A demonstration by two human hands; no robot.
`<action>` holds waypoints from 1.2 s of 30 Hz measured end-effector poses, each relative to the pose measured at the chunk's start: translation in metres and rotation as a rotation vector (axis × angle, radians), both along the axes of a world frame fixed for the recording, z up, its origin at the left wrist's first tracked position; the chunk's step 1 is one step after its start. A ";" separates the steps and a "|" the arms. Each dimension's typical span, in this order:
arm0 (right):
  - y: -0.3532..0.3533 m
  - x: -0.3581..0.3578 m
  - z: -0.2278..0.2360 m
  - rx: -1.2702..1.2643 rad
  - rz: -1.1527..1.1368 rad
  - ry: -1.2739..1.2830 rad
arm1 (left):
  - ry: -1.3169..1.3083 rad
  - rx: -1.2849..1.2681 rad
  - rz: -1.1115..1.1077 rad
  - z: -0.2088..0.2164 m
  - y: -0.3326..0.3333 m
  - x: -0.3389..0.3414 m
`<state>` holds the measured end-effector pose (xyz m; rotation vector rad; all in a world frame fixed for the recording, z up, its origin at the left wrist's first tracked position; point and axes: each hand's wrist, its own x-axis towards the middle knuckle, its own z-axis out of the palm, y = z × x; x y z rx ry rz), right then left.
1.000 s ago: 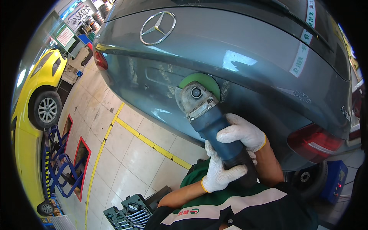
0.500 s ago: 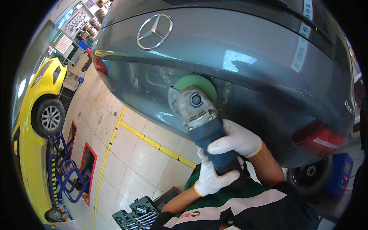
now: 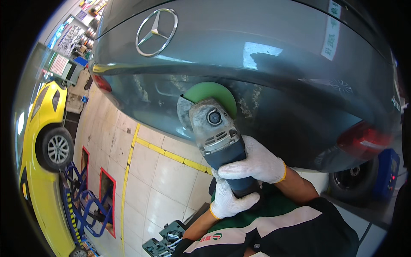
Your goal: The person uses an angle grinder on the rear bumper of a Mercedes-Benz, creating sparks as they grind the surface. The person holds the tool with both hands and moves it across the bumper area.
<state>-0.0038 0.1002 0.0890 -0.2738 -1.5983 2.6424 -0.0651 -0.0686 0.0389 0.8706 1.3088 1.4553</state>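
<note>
An angle grinder [image 3: 217, 132] with a worn metal head and dark blue body is in both my hands, its head pointing away from me. My right hand [image 3: 257, 162], in a white knitted glove, wraps the body from the right. Closer to me, my left hand [image 3: 231, 200], gloved alike, is closed round the rear part of the grinder. The green disc [image 3: 214, 95] lies in front of the grey car's rear panel [image 3: 291, 107]; whether they touch I cannot tell. A metal guard [image 3: 185, 112] covers the disc's left side. Pale scuffed patches mark the panel around the disc.
A round chrome emblem [image 3: 156, 32] sits on the car above the grinder, and a red tail light [image 3: 364, 139] at right. Below that light stands a tire [image 3: 354, 180]. Left are a yellow car [image 3: 43, 192] and blue lift [image 3: 92, 210]. An open tool case [image 3: 165, 240] lies near my left forearm.
The view has shifted, so the grey car's emblem appears farther left and the yellow car lower. Both hands keep their hold on the grinder, which appears slightly farther left in the picture.
</note>
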 end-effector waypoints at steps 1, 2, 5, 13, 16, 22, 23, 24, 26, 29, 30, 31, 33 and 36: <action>-0.004 -0.002 0.002 0.017 -0.041 0.005 | 0.033 0.000 -0.010 0.000 -0.002 -0.007; -0.008 -0.005 0.005 0.034 -0.085 0.010 | 0.067 0.001 -0.022 0.000 -0.005 -0.014; -0.021 -0.013 0.008 -0.009 -0.204 -0.002 | 0.090 -0.031 -0.084 0.007 -0.009 -0.036; -0.041 -0.031 0.004 -0.031 -0.432 0.078 | 0.159 -0.085 -0.263 0.008 -0.014 -0.080; -0.045 -0.033 0.006 -0.057 -0.469 0.088 | 0.215 -0.078 -0.291 0.008 -0.012 -0.086; -0.044 -0.033 0.004 -0.055 -0.494 0.094 | 0.125 -0.085 -0.235 0.011 -0.008 -0.079; -0.042 -0.032 0.003 -0.050 -0.490 0.094 | 0.130 -0.076 -0.239 0.010 -0.007 -0.078; -0.041 -0.031 0.003 -0.044 -0.485 0.095 | 0.135 -0.066 -0.243 0.009 -0.005 -0.077; -0.038 -0.028 0.005 -0.053 -0.468 0.090 | 0.172 -0.054 -0.259 0.007 -0.003 -0.076; -0.036 -0.026 0.004 -0.088 -0.454 0.089 | 0.174 -0.047 -0.238 0.009 0.001 -0.071; -0.035 -0.026 0.003 -0.104 -0.452 0.089 | 0.165 -0.047 -0.223 0.009 0.002 -0.070; -0.034 -0.025 0.002 -0.105 -0.445 0.100 | 0.210 -0.037 -0.224 0.009 0.002 -0.070; -0.031 -0.026 -0.002 -0.107 -0.431 0.122 | 0.300 -0.019 -0.225 0.005 0.004 -0.071; -0.029 -0.025 -0.004 -0.079 -0.438 0.141 | 0.379 -0.002 -0.216 0.002 0.004 -0.070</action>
